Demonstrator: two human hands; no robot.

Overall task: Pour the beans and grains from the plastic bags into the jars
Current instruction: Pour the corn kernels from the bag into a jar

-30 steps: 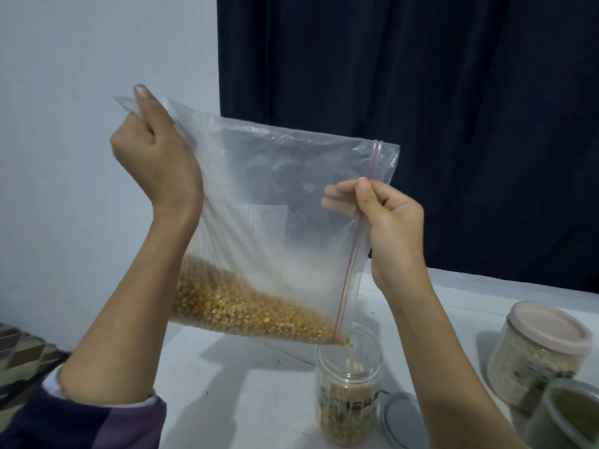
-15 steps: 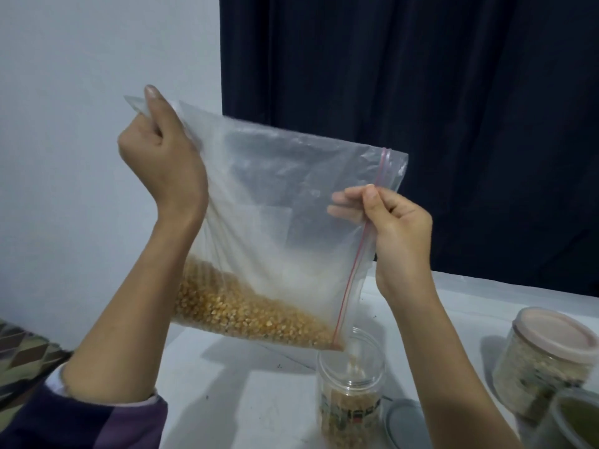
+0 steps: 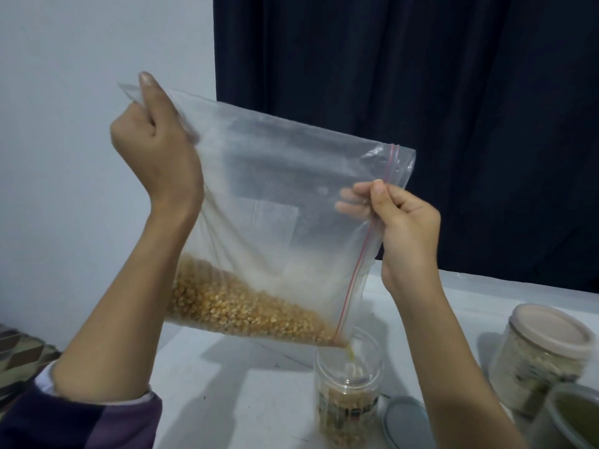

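Note:
A clear zip bag (image 3: 285, 196) with a red seal strip hangs tilted above the table, yellow corn kernels (image 3: 240, 311) heaped along its lower edge. My left hand (image 3: 155, 147) pinches the bag's upper left corner, held high. My right hand (image 3: 402, 222) pinches the bag's mouth edge by the red strip. The bag's lowest corner sits over an open clear jar (image 3: 348, 384), and kernels fall from it into the jar, which is partly filled with corn.
A grey lid (image 3: 405, 422) lies on the white table (image 3: 246, 384) beside the open jar. At the right stand a lidded jar of pale grains (image 3: 544, 354) and a jar with green contents (image 3: 573, 416). A dark curtain hangs behind; a patterned cloth lies at far left.
Both hands and the bag have shifted slightly lower in view. Corn keeps trickling from the bag's corner into the jar.

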